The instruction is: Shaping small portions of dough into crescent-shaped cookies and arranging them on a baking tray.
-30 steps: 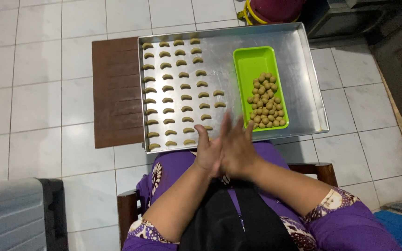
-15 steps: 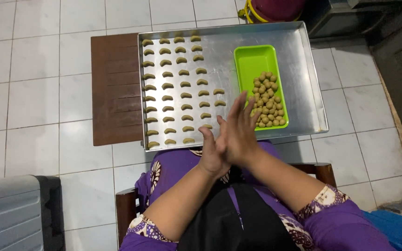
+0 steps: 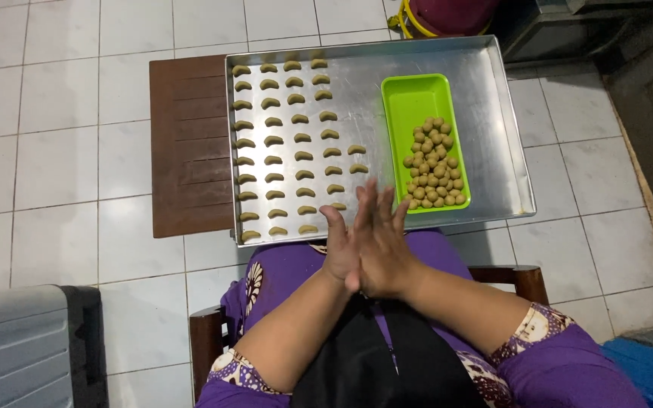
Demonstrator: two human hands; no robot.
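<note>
My left hand and my right hand are pressed flat together, palm to palm, fingers straight and pointing away from me. They hover over my lap at the near edge of a metal baking tray. Anything between the palms is hidden. On the tray's left half lie several rows of small crescent-shaped dough pieces. A bright green rectangular dish sits on the tray's right half, holding a heap of small round dough balls, just beyond my fingertips.
The tray rests partly on a low dark wooden board over a white tiled floor. I sit on a wooden chair in purple clothes. A grey ribbed box stands at lower left, and a red container stands past the tray.
My palms have slid against each other; the fingertips reached farther over the tray half a second ago and have drawn back toward me. The tray and dough lie as before.
</note>
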